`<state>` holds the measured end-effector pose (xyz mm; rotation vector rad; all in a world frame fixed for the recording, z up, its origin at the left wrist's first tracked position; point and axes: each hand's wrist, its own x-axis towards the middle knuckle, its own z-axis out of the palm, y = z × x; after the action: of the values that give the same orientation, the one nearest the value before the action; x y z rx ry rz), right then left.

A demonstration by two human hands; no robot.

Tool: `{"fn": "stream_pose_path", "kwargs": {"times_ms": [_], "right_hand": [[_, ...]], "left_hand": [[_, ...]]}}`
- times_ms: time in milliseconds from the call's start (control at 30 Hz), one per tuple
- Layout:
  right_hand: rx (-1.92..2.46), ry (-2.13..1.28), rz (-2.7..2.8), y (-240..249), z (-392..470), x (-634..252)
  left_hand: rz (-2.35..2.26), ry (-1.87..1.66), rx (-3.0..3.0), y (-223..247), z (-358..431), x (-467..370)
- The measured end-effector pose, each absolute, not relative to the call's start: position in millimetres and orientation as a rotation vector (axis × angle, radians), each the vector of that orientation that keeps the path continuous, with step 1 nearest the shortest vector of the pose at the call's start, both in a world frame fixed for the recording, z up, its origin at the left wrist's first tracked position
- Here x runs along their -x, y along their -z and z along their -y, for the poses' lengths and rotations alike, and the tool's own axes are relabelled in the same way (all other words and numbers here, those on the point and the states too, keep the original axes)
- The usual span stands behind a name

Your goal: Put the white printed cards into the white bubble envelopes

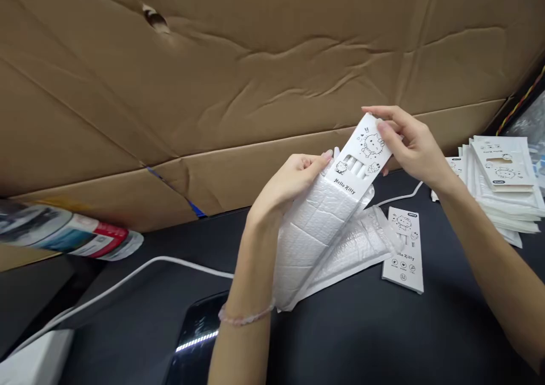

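Note:
A white padded envelope (310, 231) is pinched near its open end by my left hand (296, 180). Partly inside its mouth sits a white box with cat drawings (361, 152), tilted up to the right. The upper end of that box is held between the thumb and fingers of my right hand (402, 138). Beneath lies a second padded envelope (355, 246) on the dark table (349, 334). Just right of it rests another white printed box (404, 260), its upper left corner partly covered by the second envelope.
Stacked envelopes and a box (504, 166) stand at the right. A cardboard wall (272, 78) rises behind the table. At left are a plastic bottle (85, 234), a white cable (162, 260) and a white block (38, 359); a dark phone-like device (193, 339) lies beside my left forearm.

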<state>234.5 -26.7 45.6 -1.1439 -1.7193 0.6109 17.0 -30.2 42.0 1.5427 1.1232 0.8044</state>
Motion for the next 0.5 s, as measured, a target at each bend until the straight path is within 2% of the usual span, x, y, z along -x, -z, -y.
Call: {"fn": "stream_pose_path", "kwargs": {"times_ms": [133, 333, 500], "right_hand": [[1.048, -0.578, 1.716, -32, 30, -210], [0.589, -0.344, 2.116, -14, 34, -184], [0.720, -0.521, 1.927, -7, 31, -182]], "left_hand": [[-1.143, -0.913, -1.519, -38, 26, -22], [-1.193, -1.180, -1.502, -46, 26, -9], [-1.155, -1.154, -1.619, -57, 36, -5]]}}
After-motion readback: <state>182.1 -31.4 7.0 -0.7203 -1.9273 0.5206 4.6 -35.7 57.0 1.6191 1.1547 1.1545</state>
